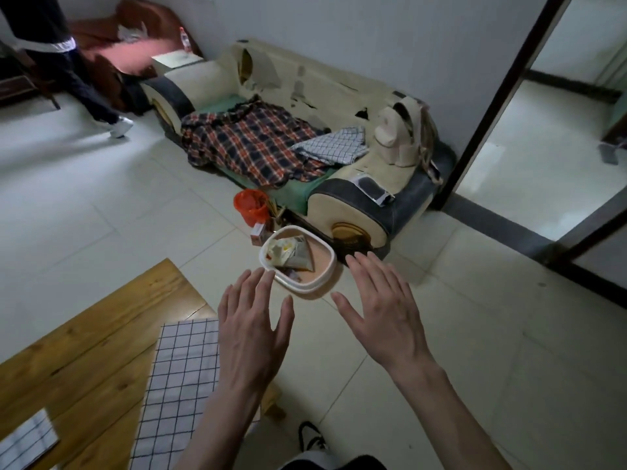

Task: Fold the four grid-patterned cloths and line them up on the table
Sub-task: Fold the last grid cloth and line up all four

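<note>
Across the tiled room, both hands — left hand (252,329), right hand (381,312) — are reaching empty, fingers spread, toward the crumpled grid-patterned cloth (334,145) on the worn cream sofa (342,93) — fetching comes next.

A: Where do things sit relative to the sofa (339,106)?

B: On its seat lies a plaid blanket (247,144), with a crumpled grid cloth (334,145) to the blanket's right and a bag (398,134) further right. In front of the sofa, on the floor, stand a bucket (251,206) and a bin (298,262).

A: And the table (84,344)?

B: Nearer than the sofa, to its front-left. A folded grid cloth (179,385) lies on its right end, another cloth (25,442) at its near-left corner.
</note>
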`<state>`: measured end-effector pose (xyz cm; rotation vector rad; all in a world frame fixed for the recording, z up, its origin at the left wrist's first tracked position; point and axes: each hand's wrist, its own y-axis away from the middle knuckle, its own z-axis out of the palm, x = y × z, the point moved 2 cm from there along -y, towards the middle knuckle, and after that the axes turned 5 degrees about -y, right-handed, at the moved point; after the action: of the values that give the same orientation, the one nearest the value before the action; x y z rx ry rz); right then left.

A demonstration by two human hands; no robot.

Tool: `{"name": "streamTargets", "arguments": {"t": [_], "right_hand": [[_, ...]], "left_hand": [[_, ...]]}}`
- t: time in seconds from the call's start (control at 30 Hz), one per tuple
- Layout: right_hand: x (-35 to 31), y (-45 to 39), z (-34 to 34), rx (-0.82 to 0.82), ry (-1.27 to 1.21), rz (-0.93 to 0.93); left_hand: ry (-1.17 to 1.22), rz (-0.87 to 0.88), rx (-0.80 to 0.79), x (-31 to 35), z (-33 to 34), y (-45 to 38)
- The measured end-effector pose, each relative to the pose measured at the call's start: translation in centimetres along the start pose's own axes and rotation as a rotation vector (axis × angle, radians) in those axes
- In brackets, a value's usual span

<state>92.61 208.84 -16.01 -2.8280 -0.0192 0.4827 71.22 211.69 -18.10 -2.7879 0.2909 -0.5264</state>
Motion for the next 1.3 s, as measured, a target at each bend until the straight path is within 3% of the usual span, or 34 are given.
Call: {"name": "streamTargets", "arguments": {"t": [0.3,0.6,0.97,1.3], "right_hand": [[-4.2,-9.4,5.7,-0.018,-0.069,-0.16],[-10.8,-14.9,11.5,-0.127,-0.177,-0.465],[-18.1,-19.1,16.8,-0.346,-0.37,-0.877],[-20.0,-21.3,22.2,-0.633,-0.453,-1.09]], "left_hand": [[-0.024,-0.187,0.087,-6.2,0.8,-3.6],[-0.088,-0.491,0.151,-11.7,0.3,-2.2],[-0.088,-0.804,0.343,-15.3,0.5,0.4],[-0.192,-1.122,0.418,-15.2,3.7,1.0]]}}
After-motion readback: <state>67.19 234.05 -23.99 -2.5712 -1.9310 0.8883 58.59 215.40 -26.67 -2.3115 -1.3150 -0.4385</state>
